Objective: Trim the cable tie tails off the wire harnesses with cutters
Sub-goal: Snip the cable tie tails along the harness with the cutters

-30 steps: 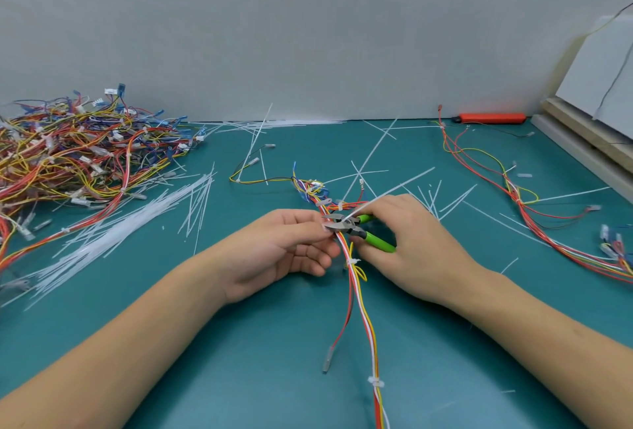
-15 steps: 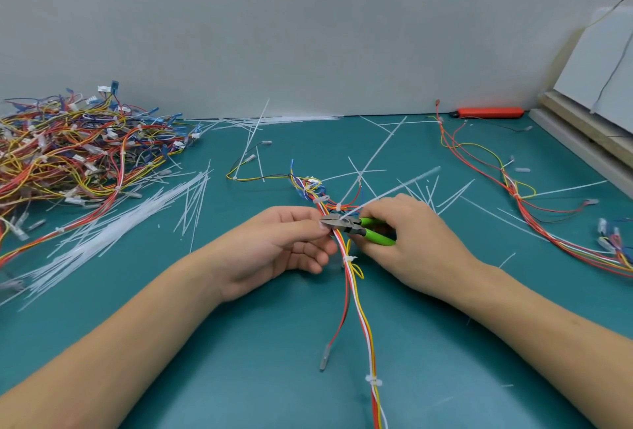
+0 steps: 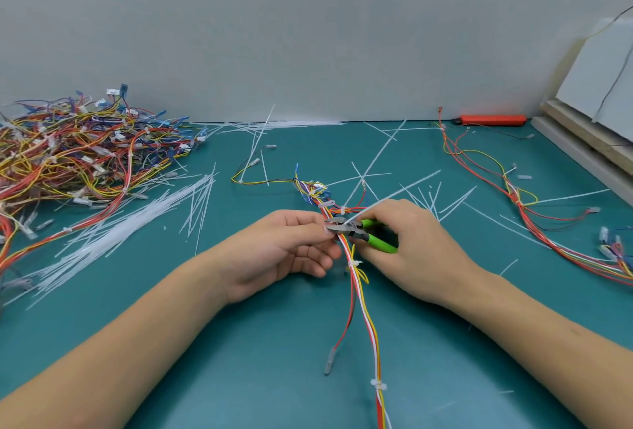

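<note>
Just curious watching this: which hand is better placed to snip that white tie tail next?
The right hand: it grips the green-handled cutters, whose tips sit at the tie tail. The left hand only steadies the harness.

Green-handled cutters (image 3: 363, 234) at harness (image 3: 359, 288) tie tail (image 3: 394, 194) (white, uncut).

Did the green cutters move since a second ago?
No, hardly. The green cutters sit at the same tie on the wire harness, equally far from the orange tool; only the camera shifted.
</note>
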`<action>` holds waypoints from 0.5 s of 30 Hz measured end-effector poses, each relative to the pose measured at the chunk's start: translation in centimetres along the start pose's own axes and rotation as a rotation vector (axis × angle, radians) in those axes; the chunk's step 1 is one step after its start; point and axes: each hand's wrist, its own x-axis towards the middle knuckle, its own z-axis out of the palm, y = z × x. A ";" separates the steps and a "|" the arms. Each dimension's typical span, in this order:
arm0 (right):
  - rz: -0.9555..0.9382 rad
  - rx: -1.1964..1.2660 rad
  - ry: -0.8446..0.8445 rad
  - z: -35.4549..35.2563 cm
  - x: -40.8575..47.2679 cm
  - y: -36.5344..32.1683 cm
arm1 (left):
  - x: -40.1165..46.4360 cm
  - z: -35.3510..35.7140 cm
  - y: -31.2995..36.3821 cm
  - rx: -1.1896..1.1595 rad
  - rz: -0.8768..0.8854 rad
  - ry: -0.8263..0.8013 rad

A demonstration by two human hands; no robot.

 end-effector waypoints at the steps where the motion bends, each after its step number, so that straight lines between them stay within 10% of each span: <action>1: -0.002 -0.006 0.001 0.0 0.0 -0.1 | 0.0 0.0 0.0 0.003 -0.001 -0.002; 15: -0.003 -0.003 -0.013 0.0 0.2 -0.1 | 0.1 -0.2 -0.1 0.017 0.001 -0.016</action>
